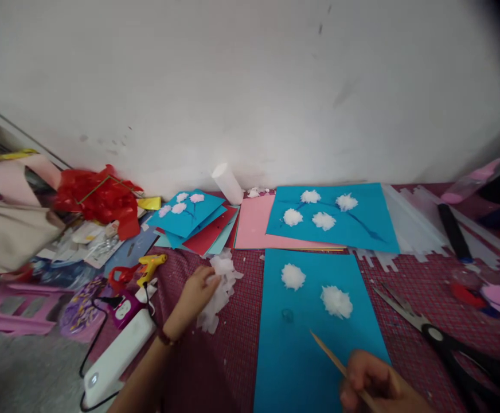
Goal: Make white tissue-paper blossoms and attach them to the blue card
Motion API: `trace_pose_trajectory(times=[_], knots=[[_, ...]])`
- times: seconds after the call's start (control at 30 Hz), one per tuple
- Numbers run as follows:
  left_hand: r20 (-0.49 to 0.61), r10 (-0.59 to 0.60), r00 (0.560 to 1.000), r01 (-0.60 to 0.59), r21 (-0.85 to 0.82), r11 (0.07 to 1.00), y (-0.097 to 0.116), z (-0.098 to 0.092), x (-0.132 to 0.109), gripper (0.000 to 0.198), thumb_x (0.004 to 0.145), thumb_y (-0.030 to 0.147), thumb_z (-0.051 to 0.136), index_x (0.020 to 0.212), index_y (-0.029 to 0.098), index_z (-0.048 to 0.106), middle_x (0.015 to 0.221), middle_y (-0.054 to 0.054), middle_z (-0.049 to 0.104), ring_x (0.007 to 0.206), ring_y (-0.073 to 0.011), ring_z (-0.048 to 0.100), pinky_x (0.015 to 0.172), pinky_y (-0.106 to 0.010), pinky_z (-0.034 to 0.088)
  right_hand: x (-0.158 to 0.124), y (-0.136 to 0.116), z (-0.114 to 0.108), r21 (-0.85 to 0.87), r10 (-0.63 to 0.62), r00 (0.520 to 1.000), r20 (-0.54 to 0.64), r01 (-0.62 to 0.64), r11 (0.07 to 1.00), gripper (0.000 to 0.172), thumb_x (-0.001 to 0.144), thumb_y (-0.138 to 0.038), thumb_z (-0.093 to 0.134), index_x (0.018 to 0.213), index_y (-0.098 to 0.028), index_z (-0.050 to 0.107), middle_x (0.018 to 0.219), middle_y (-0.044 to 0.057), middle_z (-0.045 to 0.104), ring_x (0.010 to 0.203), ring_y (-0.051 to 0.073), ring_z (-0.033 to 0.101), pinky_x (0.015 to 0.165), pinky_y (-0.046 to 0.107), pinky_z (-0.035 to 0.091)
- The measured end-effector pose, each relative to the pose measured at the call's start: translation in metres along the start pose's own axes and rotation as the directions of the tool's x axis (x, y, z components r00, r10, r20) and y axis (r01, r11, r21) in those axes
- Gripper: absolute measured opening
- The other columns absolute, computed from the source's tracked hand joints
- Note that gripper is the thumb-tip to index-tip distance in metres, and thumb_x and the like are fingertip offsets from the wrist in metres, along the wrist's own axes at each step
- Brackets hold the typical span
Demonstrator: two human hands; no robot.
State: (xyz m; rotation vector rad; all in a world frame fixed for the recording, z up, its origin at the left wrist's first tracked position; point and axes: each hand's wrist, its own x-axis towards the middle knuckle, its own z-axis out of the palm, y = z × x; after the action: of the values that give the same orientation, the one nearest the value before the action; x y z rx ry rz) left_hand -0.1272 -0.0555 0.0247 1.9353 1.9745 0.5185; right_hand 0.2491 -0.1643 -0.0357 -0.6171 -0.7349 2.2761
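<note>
My right hand [381, 384] is closed around a thin wooden stick [329, 353], its pointed tip over the lower blue sheet [310, 373]. Two fluffy white paper flowers [336, 302] sit on that sheet, with a small wet-looking spot [288, 315], perhaps glue, below the left one. To the left, my left hand [198, 289] rests on a pile of thin white paper pieces [219, 304]. Its thumb and fingers are bent together at the pile's edge, pinching the paper; the exact grip is partly hidden.
Behind lies another blue sheet [331, 215] with several white flowers and a painted branch. Scissors [434, 332] lie open at right, near fringed white strips [417, 223]. A yellow glue gun [150, 268], a white device [118, 355] and a white roll [227, 183] stand left.
</note>
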Motion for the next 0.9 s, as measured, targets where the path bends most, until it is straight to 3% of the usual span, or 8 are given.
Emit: trace_pose_trajectory(times=[0.13,0.27,0.43,0.6,0.77,0.9], knots=[[0.028,0.144,0.989,-0.146,0.136,0.980,0.031,0.002,-0.032,0.024,0.087,0.031,0.049,0.102,0.018,0.062,0.102,-0.010,0.063,0.094,-0.0231,0.060,0.084,-0.036,0.047,0.004,-0.004,0.009,0.090,-0.051,0.997,-0.065,0.056,0.994,0.025,0.066,-0.037,0.082,0.076,-0.023,0.064,0.071,-0.001,0.072,0.058,0.012,0.064,0.052,0.019,0.041],[0.047,0.193,0.980,-0.198,0.299,0.934,0.046,-0.020,-0.043,0.032,0.091,0.034,0.046,0.115,0.018,0.061,0.114,-0.011,0.062,0.103,-0.0258,0.057,0.091,-0.041,0.044,0.003,-0.011,0.019,0.080,-0.035,0.985,-0.168,0.049,0.996,0.028,0.064,-0.039,0.083,0.073,-0.022,0.063,0.065,-0.001,0.071,0.054,0.011,0.061,0.051,0.019,0.040],[-0.033,0.120,0.992,-0.094,0.435,0.896,0.018,-0.046,-0.017,0.031,0.091,0.039,0.045,0.102,0.022,0.070,0.113,-0.009,0.064,0.103,-0.0280,0.056,0.093,-0.046,0.040,0.003,-0.015,0.022,0.071,-0.018,0.980,-0.198,0.033,0.997,0.033,0.059,-0.042,0.085,0.071,-0.022,0.062,0.064,0.000,0.070,0.054,0.012,0.060,0.052,0.021,0.041],[0.119,-0.015,0.993,-0.039,0.439,0.898,-0.013,-0.031,0.012,0.038,0.091,0.043,0.045,0.123,0.030,0.061,0.132,-0.012,0.052,0.120,-0.0337,0.046,0.094,-0.053,0.038,0.004,-0.016,0.026,0.042,-0.025,0.969,-0.245,0.036,0.998,0.037,0.057,-0.046,0.085,0.069,-0.021,0.060,0.061,0.000,0.068,0.052,0.011,0.058,0.052,0.021,0.040],[0.063,-0.059,0.996,0.026,0.433,0.901,-0.021,-0.015,0.025,0.041,0.090,0.042,0.043,0.122,0.023,0.060,0.126,-0.014,0.054,0.119,-0.0339,0.046,0.093,-0.055,0.039,0.004,-0.016,0.022,-0.012,-0.016,0.974,-0.226,0.014,1.000,0.041,0.057,-0.050,0.084,0.072,-0.021,0.058,0.061,0.001,0.067,0.053,0.013,0.056,0.053,0.023,0.040],[0.022,-0.062,0.998,0.050,0.364,0.930,-0.030,-0.018,0.023,0.041,0.088,0.036,0.046,0.119,0.013,0.059,0.128,-0.017,0.055,0.121,-0.0310,0.048,0.100,-0.051,0.037,0.006,-0.014,0.018,-0.033,-0.006,0.977,-0.214,-0.002,0.999,0.041,0.059,-0.051,0.082,0.071,-0.021,0.057,0.061,0.000,0.066,0.053,0.012,0.056,0.054,0.023,0.040]])
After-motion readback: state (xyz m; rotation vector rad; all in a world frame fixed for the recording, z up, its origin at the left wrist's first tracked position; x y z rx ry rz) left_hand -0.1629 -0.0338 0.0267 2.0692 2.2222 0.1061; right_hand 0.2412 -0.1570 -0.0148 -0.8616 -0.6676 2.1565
